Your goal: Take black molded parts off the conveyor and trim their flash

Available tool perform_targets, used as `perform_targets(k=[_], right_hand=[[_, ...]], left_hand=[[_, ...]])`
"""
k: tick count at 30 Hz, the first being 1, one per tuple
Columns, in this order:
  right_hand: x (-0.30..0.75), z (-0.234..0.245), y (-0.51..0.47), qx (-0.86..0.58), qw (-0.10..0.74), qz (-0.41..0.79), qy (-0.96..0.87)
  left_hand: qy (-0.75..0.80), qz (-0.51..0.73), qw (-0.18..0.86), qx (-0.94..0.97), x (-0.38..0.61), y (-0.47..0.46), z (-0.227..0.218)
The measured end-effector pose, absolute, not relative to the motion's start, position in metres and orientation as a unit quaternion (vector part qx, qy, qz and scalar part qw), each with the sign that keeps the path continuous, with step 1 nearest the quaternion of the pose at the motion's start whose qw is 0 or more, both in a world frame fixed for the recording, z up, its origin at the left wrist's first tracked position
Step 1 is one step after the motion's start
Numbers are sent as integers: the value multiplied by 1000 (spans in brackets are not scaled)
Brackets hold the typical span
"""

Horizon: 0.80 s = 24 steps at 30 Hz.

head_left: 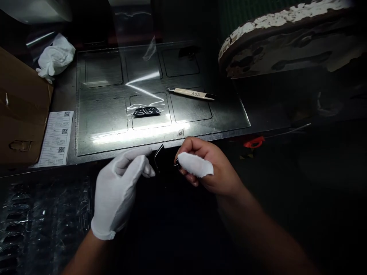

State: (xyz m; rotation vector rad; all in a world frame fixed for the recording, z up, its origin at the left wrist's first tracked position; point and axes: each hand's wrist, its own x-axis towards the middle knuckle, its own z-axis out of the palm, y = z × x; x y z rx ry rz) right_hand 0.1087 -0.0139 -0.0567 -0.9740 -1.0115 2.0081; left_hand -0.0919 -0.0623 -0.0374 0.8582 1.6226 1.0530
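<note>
At the near edge of the table (63,95), in the head view, 2 hands face each other, with a thin dark piece (159,156) between them, its bright rim just beside the left fingertips. The step in hand looks like close handling of this piece, off the clear sheet (94,110); judging by its thin rim, any next move calls for a light grip and steady wrists.

The gloved left hand (120,191) rises from the lower left, thumb side up, its fingers bent toward the piece; whether they touch it cannot be told. The right hand (199,162) comes in from the lower right, bare but for a white cover (195,165) over the thumb. Its thumb and curled fingers seem to pinch a small black part (176,164); whether this joins the dark piece is lost in shadow.

Beyond the hands, a film-covered black piece (146,112) lies on the sheet, nearer its front edge than its back. Toward the sheet's right edge rests a pale tool (189,93) marked A05. By the left edge lie printed labels (56,137).
</note>
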Motion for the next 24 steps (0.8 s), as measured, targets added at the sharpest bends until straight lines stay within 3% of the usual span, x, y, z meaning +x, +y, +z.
perform_targets(k=[12, 18, 22, 24], right_hand=[[108, -62, -14, -401, 341, 761, -380], [105, -66, -15, -415, 349, 746, -387], [103, -72, -21, -434, 415, 590, -540], [106, -76, -21, -366, 452, 470, -664]], left_hand=[[639, 394, 563, 346, -83, -73, -41], [584, 393, 651, 284, -79, -85, -52], [490, 403, 751, 184, -79, -90, -61], [435, 416, 783, 157, -80, -91, -64]])
